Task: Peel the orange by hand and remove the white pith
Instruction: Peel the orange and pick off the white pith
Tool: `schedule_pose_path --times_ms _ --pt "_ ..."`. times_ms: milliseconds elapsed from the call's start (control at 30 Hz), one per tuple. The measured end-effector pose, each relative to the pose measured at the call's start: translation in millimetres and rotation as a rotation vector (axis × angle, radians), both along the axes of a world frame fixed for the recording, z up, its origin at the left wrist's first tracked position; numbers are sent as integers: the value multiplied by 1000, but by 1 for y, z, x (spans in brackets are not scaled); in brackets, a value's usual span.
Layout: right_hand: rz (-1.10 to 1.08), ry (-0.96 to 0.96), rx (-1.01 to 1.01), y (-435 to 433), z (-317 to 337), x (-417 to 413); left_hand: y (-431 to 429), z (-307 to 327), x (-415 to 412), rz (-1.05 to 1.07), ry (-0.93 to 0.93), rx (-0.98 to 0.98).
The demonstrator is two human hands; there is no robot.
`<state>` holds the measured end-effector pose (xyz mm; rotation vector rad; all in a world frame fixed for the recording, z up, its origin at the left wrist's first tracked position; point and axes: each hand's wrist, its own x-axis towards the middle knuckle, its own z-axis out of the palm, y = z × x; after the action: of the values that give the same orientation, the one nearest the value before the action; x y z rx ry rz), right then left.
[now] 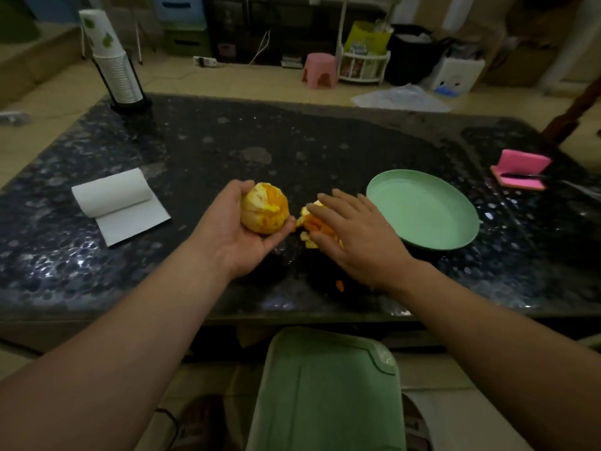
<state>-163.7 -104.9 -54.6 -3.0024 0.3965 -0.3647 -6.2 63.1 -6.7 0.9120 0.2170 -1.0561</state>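
My left hand cups a partly peeled orange over the middle of the dark table; pale pith and patches of orange rind still cover it. Just to its right lies a pile of torn peel pieces on the table. My right hand hovers palm down over that pile with straight, spread fingers and hides most of it. Whether the fingers touch the peel is unclear.
An empty green plate sits right of my right hand. A paper towel roll lies at the left, a cup stack at the far left corner, a pink sponge far right. A green bin lid is below the table's near edge.
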Motion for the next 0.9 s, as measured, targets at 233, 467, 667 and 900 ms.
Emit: schedule_pose_path --times_ms 233,467,667,900 --pt "36 151 10 -15 -27 -64 -3 -2 -10 -22 51 -24" --pt "35 68 100 -28 -37 -3 3 2 -10 -34 21 -29" --pt "1 59 177 -33 -38 37 0 7 -5 -27 3 -28" --pt "7 119 21 -20 -30 63 3 7 -6 -24 -7 -9"
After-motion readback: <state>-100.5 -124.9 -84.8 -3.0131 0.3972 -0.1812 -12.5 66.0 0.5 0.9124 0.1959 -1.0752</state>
